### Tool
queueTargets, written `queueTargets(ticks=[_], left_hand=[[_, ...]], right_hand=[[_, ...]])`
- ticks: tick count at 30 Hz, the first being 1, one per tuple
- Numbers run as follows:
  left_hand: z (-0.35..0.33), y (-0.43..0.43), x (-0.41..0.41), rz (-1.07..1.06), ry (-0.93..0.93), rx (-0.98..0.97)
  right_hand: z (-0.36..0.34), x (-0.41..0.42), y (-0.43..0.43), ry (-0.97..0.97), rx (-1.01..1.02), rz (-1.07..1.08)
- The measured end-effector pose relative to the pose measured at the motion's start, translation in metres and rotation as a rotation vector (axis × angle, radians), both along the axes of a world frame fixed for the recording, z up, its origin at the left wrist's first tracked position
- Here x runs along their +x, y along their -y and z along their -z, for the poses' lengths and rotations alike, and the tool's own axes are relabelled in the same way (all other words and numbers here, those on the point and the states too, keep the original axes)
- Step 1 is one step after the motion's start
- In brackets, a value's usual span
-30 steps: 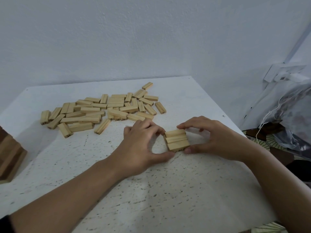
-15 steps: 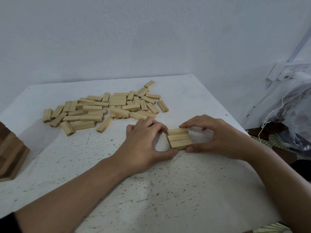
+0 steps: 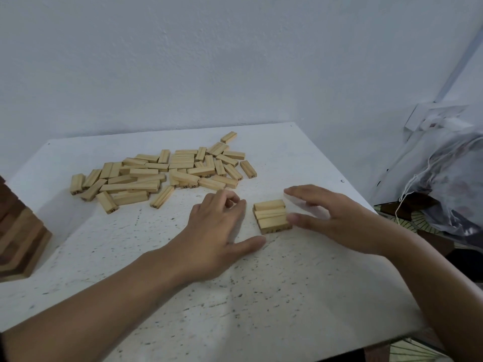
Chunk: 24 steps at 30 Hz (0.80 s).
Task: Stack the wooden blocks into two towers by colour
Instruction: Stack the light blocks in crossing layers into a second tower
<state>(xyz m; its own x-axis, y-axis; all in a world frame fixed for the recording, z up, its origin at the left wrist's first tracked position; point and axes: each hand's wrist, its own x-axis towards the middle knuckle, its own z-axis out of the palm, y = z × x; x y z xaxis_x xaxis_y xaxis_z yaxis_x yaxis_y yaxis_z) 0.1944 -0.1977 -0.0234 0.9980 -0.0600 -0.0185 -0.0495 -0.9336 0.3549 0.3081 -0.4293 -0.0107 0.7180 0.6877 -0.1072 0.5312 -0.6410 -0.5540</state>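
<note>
Three light wooden blocks lie side by side as a small flat layer (image 3: 271, 215) on the white speckled table (image 3: 235, 309). My left hand (image 3: 217, 231) rests on the table just left of the layer, a small gap between them, its fingers loosely curled and holding nothing. My right hand (image 3: 332, 218) is spread at the layer's right side, the thumb tip touching the near block's end and the fingers stretched past the far corner. A loose pile of light blocks (image 3: 162, 173) lies behind my left hand. A tower of darker blocks (image 3: 18, 241) stands at the left edge, partly out of view.
The white wall stands close behind the table. Off the table's right edge lie a translucent bag with a string (image 3: 444, 184) and a patterned floor (image 3: 407, 220). The table's front edge runs near my forearms.
Both hands have let go of the three-block layer. My left hand drew back to the left, and my right hand's fingers opened, with only the thumb still touching.
</note>
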Motion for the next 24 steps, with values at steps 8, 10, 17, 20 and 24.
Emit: queueTargets(ticks=[8,10,17,20,24], left_hand=[[0.012,0.022,-0.012,-0.080,-0.055,0.131],[0.014,0.028,-0.008,-0.101,-0.068,0.188],[0.023,0.032,-0.005,-0.120,-0.030,0.276],[0.023,0.034,-0.006,-0.122,-0.020,0.299],[0.022,0.037,-0.006,-0.115,-0.020,0.319]], right_hand=[[0.020,-0.029,0.003,0.090,-0.150,-0.048],[0.022,-0.029,0.001,0.144,-0.161,-0.048],[0.037,-0.024,-0.001,0.273,-0.141,-0.062],[0.038,-0.024,-0.002,0.308,-0.170,-0.078],[0.039,-0.024,-0.002,0.330,-0.171,-0.083]])
